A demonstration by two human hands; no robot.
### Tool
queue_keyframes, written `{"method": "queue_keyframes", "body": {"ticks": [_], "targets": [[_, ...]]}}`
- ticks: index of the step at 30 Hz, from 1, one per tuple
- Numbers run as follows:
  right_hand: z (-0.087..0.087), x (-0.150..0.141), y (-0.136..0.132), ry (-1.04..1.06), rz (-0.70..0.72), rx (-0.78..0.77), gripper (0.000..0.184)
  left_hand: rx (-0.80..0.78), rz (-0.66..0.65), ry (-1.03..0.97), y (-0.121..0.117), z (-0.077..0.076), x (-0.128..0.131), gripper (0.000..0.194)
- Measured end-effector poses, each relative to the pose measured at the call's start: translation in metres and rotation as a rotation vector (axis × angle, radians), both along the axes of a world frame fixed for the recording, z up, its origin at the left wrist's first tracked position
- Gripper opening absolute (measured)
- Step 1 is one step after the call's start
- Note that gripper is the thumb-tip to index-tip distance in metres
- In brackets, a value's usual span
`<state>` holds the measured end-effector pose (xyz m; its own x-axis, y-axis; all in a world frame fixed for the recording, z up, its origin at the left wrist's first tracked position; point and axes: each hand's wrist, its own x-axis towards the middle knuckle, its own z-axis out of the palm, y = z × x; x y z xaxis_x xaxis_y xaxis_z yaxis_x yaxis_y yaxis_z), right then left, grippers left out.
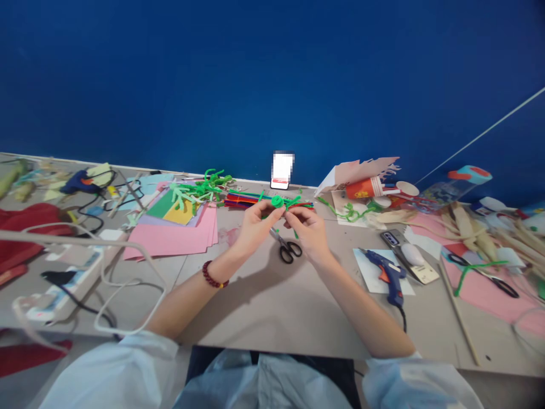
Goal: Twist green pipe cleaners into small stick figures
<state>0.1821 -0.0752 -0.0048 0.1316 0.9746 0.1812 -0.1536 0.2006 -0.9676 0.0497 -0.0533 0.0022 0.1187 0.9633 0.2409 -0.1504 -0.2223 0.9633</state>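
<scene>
My left hand (255, 224) and my right hand (309, 227) meet above the middle of the table, both pinched on a green pipe cleaner (281, 203) that is coiled at one end. Its straight part runs toward my right fingers. Black-handled scissors (287, 246) lie on the table just below and between the hands. A dark red bead bracelet (213, 277) is on my left wrist.
Pink and coloured paper sheets (174, 233) lie at left with more green pipe cleaners (204, 187). A bundle of coloured pipe cleaners (242, 200) lies behind the hands. A blue glue gun (388, 275) rests at right, a power strip (63, 284) with cables at left, a phone (281, 170) against the blue wall.
</scene>
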Motion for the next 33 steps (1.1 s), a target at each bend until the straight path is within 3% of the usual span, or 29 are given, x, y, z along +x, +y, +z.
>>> {"method": "queue_keyframes", "body": {"ticks": [11, 25, 33], "targets": [[0.011, 0.001, -0.001, 0.247, 0.026, -0.128, 0.027, 0.043, -0.020, 0.048, 0.003, 0.007, -0.004, 0.021], [0.016, 0.003, -0.004, 0.204, -0.001, -0.321, 0.032, -0.114, -0.043, -0.054, 0.008, 0.005, -0.005, 0.031], [0.022, 0.004, -0.004, 0.209, 0.062, -0.403, 0.037, -0.098, -0.039, -0.072, 0.008, 0.008, -0.006, 0.028]]}}
